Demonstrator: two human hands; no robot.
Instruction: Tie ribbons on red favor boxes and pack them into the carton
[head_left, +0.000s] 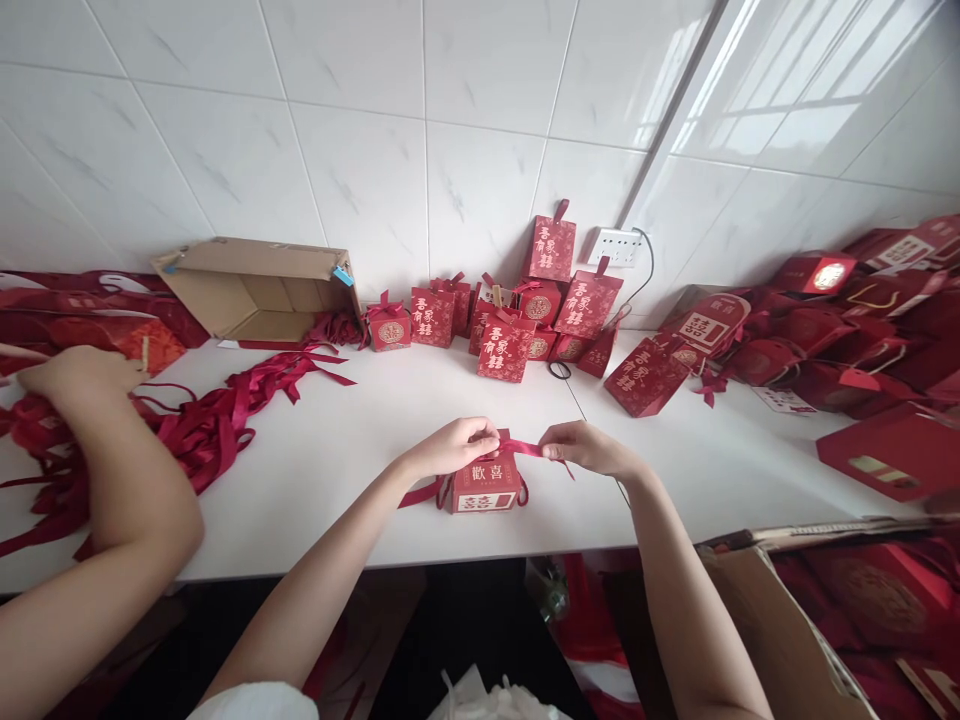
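A small red gift box (486,484) with white and gold characters stands near the front edge of the table. At its top a dark pink ribbon (523,447) runs between my two hands. My left hand (459,444) is closed, pinching the ribbon at the box's top. To the right of the box, my right hand (583,446) pinches the ribbon, and a short tail hangs below the fingers. More ribbon trails at the box's sides. What lies under my left fingers is hidden.
Another person's arm (142,500) reaches in at left over a ribbon pile (217,425). Behind stand an open cardboard box (262,290) and several finished-looking red boxes (502,345). Many red boxes (810,350) heap at right. A power strip (619,247) sits by the wall; a carton (787,620) is front right.
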